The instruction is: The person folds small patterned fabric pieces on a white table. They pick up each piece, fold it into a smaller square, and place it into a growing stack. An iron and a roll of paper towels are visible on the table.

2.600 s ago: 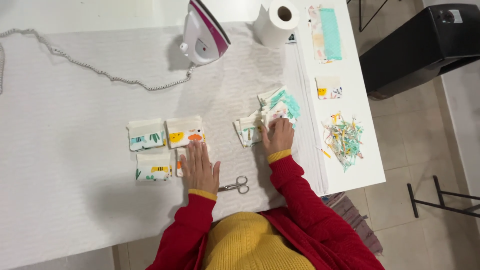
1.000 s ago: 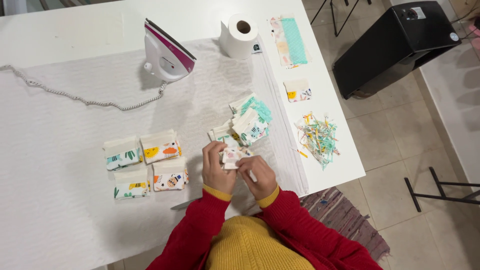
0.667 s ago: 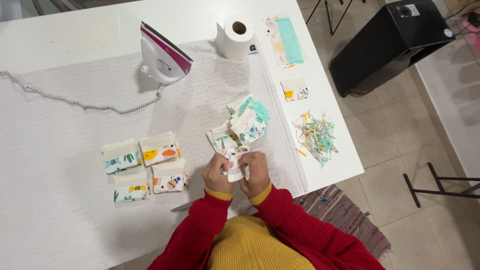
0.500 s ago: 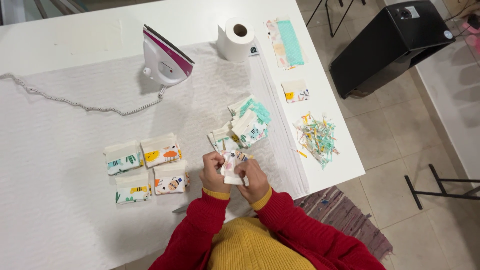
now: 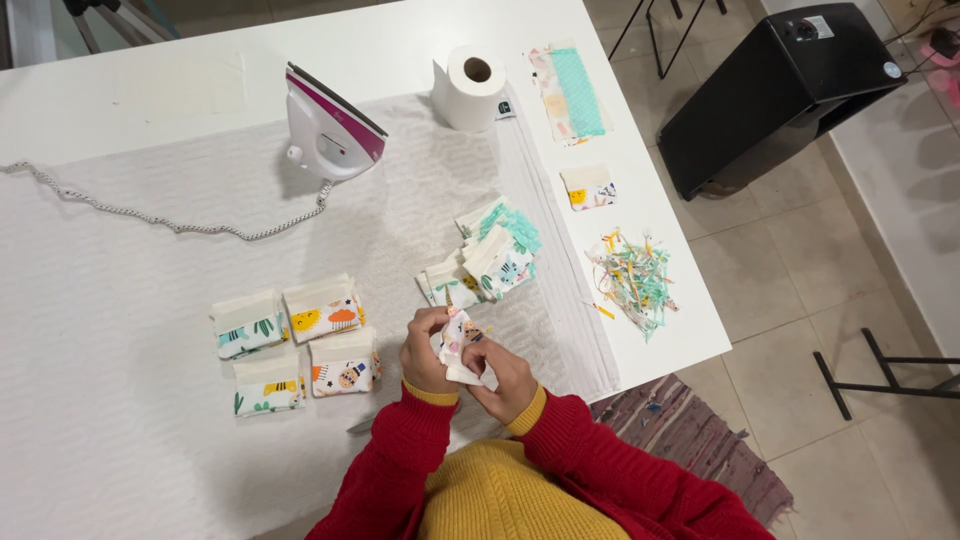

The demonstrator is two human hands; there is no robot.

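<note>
White padded table [image 5: 120, 420], iron [image 5: 330, 125] upright at the back; left hand [image 5: 428, 352] and right hand [image 5: 500, 372] together, both pinching a printed fabric piece [image 5: 458, 340] above the near edge.

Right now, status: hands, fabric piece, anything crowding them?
Left hand and right hand both grip the printed fabric piece, lifted. Fabric pile just beyond; nothing between.

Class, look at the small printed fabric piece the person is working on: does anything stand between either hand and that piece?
Nothing visible does. Both the left hand and the right hand already grip the printed fabric piece, holding it above the white padded cloth. The nearest things, the four folded pieces, lie apart to the left.
</note>
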